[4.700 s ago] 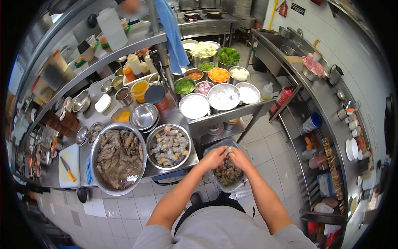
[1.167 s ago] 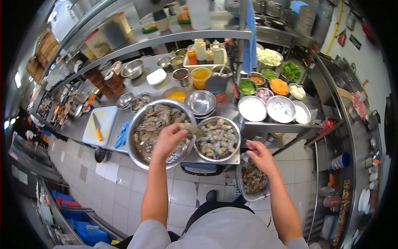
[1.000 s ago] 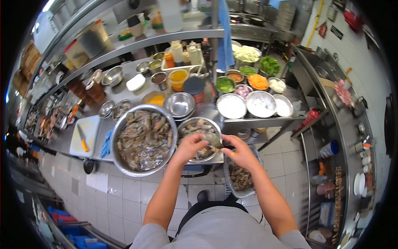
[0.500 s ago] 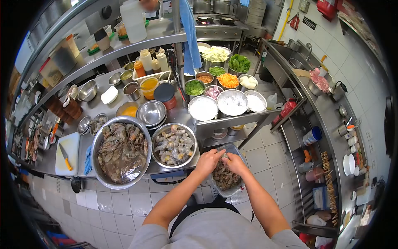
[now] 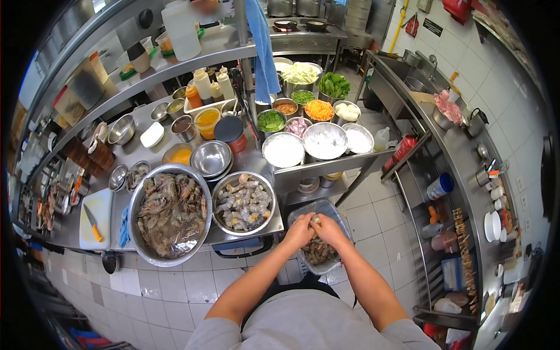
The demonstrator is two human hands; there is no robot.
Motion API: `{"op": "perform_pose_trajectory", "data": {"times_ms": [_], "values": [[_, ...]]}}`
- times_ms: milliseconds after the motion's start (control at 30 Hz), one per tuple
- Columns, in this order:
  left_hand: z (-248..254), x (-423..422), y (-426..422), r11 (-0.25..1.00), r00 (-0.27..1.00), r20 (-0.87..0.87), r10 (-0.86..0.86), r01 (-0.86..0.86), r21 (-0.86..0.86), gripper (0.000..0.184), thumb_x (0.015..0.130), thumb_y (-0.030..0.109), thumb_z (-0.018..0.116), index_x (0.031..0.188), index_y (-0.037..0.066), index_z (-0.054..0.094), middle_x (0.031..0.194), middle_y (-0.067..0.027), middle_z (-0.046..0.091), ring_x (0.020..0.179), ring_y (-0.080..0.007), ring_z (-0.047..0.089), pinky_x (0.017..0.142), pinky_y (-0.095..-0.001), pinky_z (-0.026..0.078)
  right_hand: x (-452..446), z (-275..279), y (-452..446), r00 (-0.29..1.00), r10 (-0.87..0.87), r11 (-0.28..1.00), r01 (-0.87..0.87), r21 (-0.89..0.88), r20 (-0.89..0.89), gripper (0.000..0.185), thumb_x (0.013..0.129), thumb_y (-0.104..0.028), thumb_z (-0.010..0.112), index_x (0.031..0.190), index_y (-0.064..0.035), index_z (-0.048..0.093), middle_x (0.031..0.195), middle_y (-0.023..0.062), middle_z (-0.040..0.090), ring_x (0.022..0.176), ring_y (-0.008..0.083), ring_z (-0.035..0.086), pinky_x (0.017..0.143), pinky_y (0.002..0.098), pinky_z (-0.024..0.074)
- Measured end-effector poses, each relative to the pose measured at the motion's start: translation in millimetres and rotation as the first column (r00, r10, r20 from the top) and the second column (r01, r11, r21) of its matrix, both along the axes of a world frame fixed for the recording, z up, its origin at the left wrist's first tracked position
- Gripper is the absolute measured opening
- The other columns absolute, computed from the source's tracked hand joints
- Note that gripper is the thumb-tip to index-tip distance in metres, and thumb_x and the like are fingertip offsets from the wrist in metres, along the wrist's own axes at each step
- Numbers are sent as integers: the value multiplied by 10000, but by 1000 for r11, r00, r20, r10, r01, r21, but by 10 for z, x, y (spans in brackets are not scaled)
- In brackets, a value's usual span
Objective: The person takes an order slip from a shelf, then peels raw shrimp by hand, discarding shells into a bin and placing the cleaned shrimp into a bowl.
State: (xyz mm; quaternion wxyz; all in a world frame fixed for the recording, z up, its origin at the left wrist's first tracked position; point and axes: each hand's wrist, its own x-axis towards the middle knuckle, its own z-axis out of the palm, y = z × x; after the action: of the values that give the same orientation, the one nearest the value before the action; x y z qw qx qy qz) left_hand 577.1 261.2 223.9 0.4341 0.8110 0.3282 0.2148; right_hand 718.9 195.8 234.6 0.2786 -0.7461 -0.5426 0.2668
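Note:
Close together over a clear plastic tub point(image 5: 319, 269), my left hand point(image 5: 298, 231) and my right hand point(image 5: 330, 230) pinch a grey shrimp point(image 5: 316, 219) between their fingers. Only a small part of the shrimp shows. Brownish shrimp shells and heads point(image 5: 318, 252) fill the bottom of the tub. To the left, a metal bowl point(image 5: 218, 224) at the counter's edge holds peeled grey shrimp point(image 5: 244, 204). Beyond it, a larger metal bowl point(image 5: 133, 230) contains whole unpeeled shrimp point(image 5: 169, 201) in murky liquid.
A knife point(image 5: 91, 223) lies on a white cutting board point(image 5: 93, 236) at far left. Containers of chopped vegetables and white powder point(image 5: 283, 150) stand ahead. A blue cloth point(image 5: 262, 52) hangs from the shelf post. On the right runs a steel counter point(image 5: 466, 169) with shelves underneath.
Both hands have drawn closer together over the tub, with the shrimp now showing between the fingertips. The view has shifted slightly.

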Motion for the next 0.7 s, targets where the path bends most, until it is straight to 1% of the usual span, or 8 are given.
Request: {"op": "perform_pose_trajectory", "data": {"times_ms": [67, 133, 233, 433, 467, 533, 567, 700], "values": [[13, 14, 10, 999, 999, -43, 6, -5, 33, 469, 879, 147, 559, 1324, 4, 531, 1136, -292, 636, 1071, -428, 611, 949, -471, 477, -7, -46, -5, 1000, -7, 1000, 7, -5, 30, 278, 917, -283, 581, 980, -13, 600, 917, 249, 657, 917, 443, 617, 795, 504, 478], [101, -8, 56, 997, 988, -144, -49, 41, -58, 444, 877, 155, 541, 1292, -2, 550, 1160, -288, 629, 1082, -429, 606, 942, -481, 477, -47, -33, -35, 998, -15, 1000, 16, -16, 59, 261, 915, -259, 564, 986, -10, 597, 936, 257, 655, 939, 444, 615, 812, 517, 475], [209, -25, 125, 997, 987, -149, -57, 50, -52, 452, 849, 143, 563, 1276, -6, 553, 1097, -273, 653, 1034, -436, 620, 900, -494, 491, -74, 26, -38, 993, -26, 999, 23, 25, 119, 315, 922, -299, 523, 981, -1, 607, 966, 238, 669, 922, 425, 635, 815, 510, 491], [349, -58, 247, 978, 972, -156, -175, 153, -144, 433, 841, 138, 548, 1257, 25, 595, 1097, -274, 656, 1043, -437, 622, 925, -483, 491, 34, 32, -32, 980, 27, 990, -53, 130, 198, 237, 891, -245, 532, 937, -23, 600, 934, 212, 675, 879, 417, 640, 775, 536, 492], [369, -58, 269, 977, 972, -155, -177, 155, -145, 433, 841, 138, 548, 1257, 25, 595, 1097, -274, 656, 1043, -437, 622, 925, -483, 491, 44, 26, -31, 973, 30, 991, -59, 120, 230, 225, 887, -239, 534, 921, -28, 602, 922, 204, 679, 877, 407, 645, 766, 532, 492], [376, -58, 301, 974, 936, -277, -219, 195, -111, 432, 826, 135, 556, 1239, 18, 608, 1107, -282, 651, 1054, -432, 621, 943, -474, 489, 25, 87, -35, 964, 34, 992, -64, 108, 262, 213, 882, -234, 537, 905, -33, 604, 910, 196, 682, 875, 396, 649, 757, 527, 493], [375, -56, 300, 975, 936, -277, -219, 195, -111, 432, 826, 135, 556, 1239, 18, 608, 1107, -282, 651, 1054, -432, 621, 943, -474, 489, 2, 117, -45, 963, 42, 997, -57, 48, 266, 211, 875, -237, 549, 915, -39, 610, 922, 199, 681, 878, 406, 644, 774, 524, 492], [190, -5, 272, 987, 903, -404, -145, 160, 3, 349, 813, 126, 566, 1130, 2, 641, 1043, -264, 675, 1009, -410, 649, 886, -479, 515, -86, 83, -37, 943, 67, 997, -52, -57, 325, 221, 861, -262, 571, 912, -56, 632, 911, 188, 689, 864, 401, 651, 773, 515, 496]]}}
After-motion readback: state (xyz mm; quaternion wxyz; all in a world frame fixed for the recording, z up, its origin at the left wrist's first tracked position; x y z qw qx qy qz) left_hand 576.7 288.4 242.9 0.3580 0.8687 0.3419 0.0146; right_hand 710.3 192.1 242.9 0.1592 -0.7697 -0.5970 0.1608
